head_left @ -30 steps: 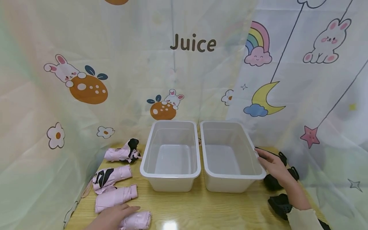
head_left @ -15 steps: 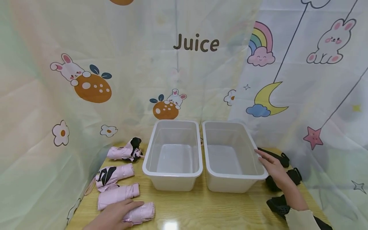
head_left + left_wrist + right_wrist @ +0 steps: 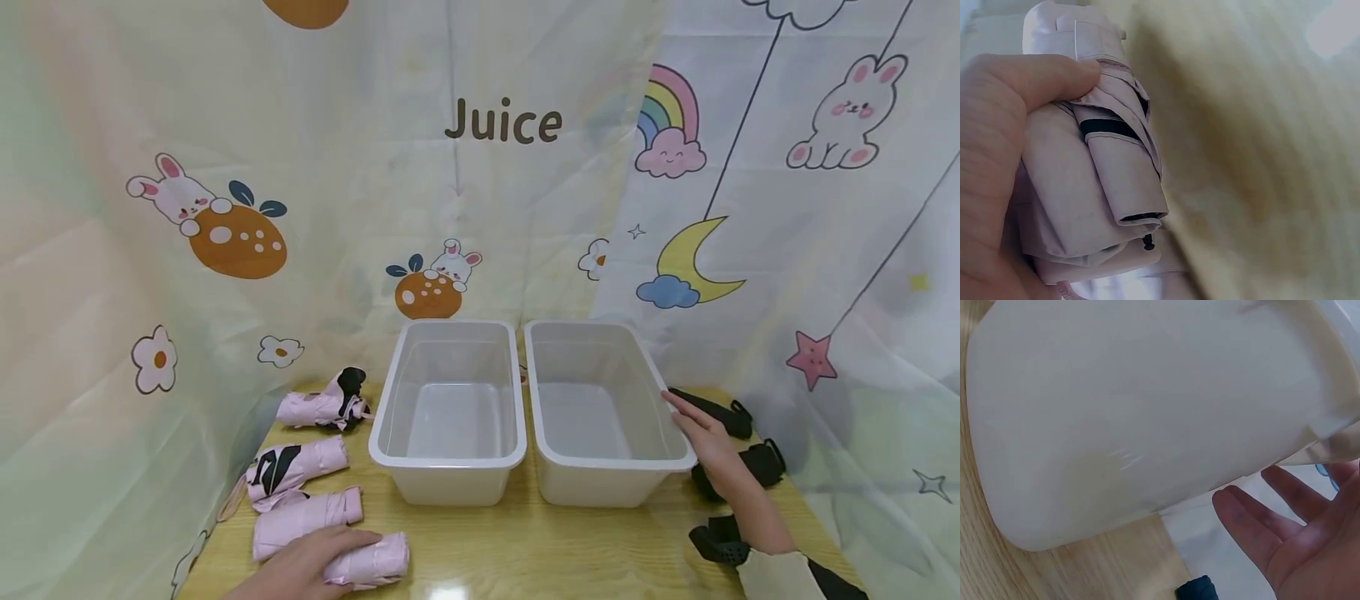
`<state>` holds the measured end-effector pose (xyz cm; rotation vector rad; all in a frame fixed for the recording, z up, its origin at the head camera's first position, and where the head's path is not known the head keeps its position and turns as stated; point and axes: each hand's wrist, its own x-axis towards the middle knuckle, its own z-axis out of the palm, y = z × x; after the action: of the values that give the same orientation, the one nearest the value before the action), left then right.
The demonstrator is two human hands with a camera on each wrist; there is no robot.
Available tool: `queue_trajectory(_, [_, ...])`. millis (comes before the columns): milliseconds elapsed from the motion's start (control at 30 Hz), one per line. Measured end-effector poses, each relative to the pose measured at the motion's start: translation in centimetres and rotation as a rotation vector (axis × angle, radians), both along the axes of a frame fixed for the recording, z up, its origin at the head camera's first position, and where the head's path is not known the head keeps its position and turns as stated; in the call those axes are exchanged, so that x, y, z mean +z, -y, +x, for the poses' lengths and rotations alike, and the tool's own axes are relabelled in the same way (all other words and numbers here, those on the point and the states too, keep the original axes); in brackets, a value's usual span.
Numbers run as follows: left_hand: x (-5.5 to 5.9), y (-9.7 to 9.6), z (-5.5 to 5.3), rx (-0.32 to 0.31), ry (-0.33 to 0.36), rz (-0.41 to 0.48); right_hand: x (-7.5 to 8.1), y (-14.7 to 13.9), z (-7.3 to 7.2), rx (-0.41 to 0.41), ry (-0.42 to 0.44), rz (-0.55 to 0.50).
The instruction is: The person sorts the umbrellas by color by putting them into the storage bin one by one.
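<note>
My left hand grips a pink folded umbrella at the front left of the table. In the left wrist view, the thumb lies across the rolled pink cloth, which has a dark strip; the other fingers are hidden behind it. My right hand rests with fairly straight fingers at the right rim of the right white bin. The right wrist view shows its spread fingers near the bin's outer wall. Both this bin and the left white bin hold nothing.
Three more pink folded umbrellas lie at left: a near one, a middle one and a far one. Several black folded umbrellas, including a far one, lie along the right edge. A printed curtain stands behind the wooden table.
The left hand has closed its hold on the near pink umbrella and moved it slightly up and to the right. The right hand stays at the bin's rim. The view has shifted a little.
</note>
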<state>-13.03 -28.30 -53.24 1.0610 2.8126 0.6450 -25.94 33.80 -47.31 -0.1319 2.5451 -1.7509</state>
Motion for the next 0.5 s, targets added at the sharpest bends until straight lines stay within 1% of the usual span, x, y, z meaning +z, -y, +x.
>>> queue_trajectory(33, [0.4,-0.2,0.1,0.019,0.017,-0.008,-0.1,0.0,0.0,0.004,0.002,-0.006])
queue_trajectory(133, [2.2,-0.7,0.5,0.057,0.013,0.003,-0.2,0.0,0.0,0.007,-0.001,-0.022])
queue_trajectory(200, [3.6,-1.2,0.6,0.072,-0.004,0.027,-0.3,-0.1,0.0,0.008,-0.008,-0.027])
queue_trajectory(233, [4.2,-1.4,0.6,0.07,-0.031,0.039,-0.3,-0.1,0.0,0.008,-0.012,-0.027])
queue_trajectory(300, [5.4,-1.6,0.6,0.049,-0.121,0.059,-0.4,-0.1,0.0,0.006,-0.019,-0.022])
queue_trajectory(433, [7.5,-2.1,0.5,-0.003,-0.347,0.074,-0.4,-0.2,-0.1,0.011,-0.018,-0.014])
queue_trajectory(500, [8.8,-2.3,0.2,-0.02,-0.422,0.08,-0.5,-0.1,-0.1,0.012,-0.016,-0.011])
